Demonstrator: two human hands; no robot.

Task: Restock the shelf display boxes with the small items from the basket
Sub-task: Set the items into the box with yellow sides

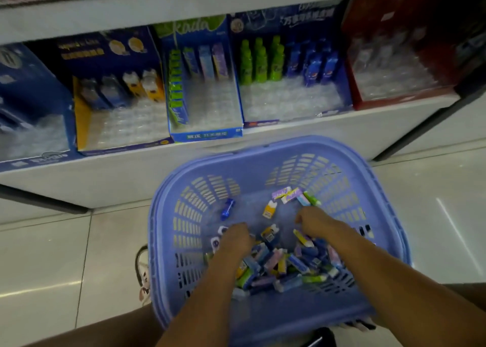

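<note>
A lilac plastic basket [263,147] sits below me in front of the shelf. A pile of small colourful packets [289,265] fills its near half. A tiny yellow carton [269,210], a blue packet [227,208] and purple boxes [286,194] lie loose further in. My left hand [236,237] reaches down into the pile, fingers curled under and hidden. My right hand [313,222] is curled over the items beside a yellow packet; its grasp is hidden. On the shelf stand display boxes: a light blue one [206,133], a navy one [81,115] and one with green bottles [289,102].
A red display box [394,99] stands at the shelf's right end and a blue one [31,89] at the far left. A black shelf post [420,128] slants down on the right. A shoe [144,275] rests on the tiled floor left of the basket.
</note>
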